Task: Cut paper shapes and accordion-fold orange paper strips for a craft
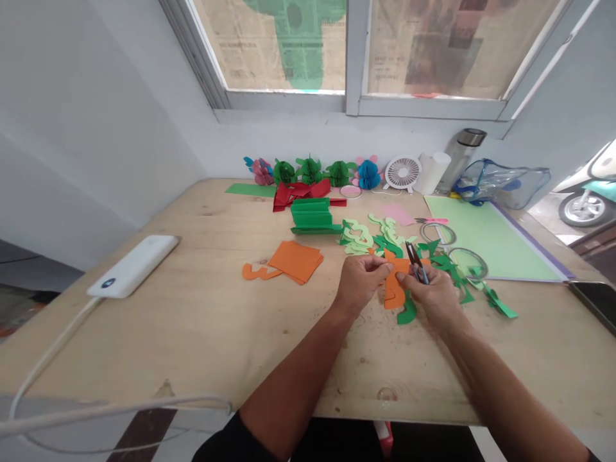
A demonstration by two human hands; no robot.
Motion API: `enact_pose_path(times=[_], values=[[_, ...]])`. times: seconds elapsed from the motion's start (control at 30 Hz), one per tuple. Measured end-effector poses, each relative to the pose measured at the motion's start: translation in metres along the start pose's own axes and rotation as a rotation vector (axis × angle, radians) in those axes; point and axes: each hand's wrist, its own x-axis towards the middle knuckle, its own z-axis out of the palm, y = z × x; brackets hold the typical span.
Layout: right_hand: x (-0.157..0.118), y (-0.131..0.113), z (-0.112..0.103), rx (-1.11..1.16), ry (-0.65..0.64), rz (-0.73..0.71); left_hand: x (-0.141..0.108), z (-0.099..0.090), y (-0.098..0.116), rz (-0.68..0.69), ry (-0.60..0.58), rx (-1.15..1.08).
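An orange paper piece (394,296) with a partly curved cut edge is between my two hands, above the right half of the table. My left hand (362,280) pinches its upper left edge. My right hand (431,289) holds its right side between thumb and finger, and also keeps small dark-bladed scissors (416,262) in its grip, blades pointing up and away. Left of my hands lies a stack of orange squares (296,260), with a wavy orange cutout (260,272) beside it. Green scraps (407,310) lie under and around my right hand.
Folded green paper (310,215), red paper (301,191) and pale green cutouts (357,236) lie beyond my hands. Paper figures and a small fan (403,173) line the wall. Tape rings (468,264) sit right, a phone (594,301) far right, a white power bank (133,266) left.
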Motion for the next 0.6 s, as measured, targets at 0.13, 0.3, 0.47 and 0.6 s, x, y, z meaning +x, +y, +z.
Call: enact_pose_path(times=[0.13, 0.3, 0.47, 0.6], values=[[-0.0004, -0.0006, 0.0, -0.012, 0.0, -0.013, -0.0007, -0.0004, -0.0005, 0.015, 0.002, 0.044], [-0.0006, 0.0005, 0.0004, -0.002, -0.007, -0.017, 0.0006, -0.0015, 0.0004, 0.004, -0.026, 0.031], [-0.0005, 0.0004, 0.0007, 0.026, -0.001, 0.001, 0.0012, -0.0017, 0.001, -0.044, -0.064, -0.048], [-0.0001, 0.001, 0.0009, 0.05, 0.007, 0.023, 0.0002, 0.0008, -0.0022, -0.11, -0.039, -0.131]])
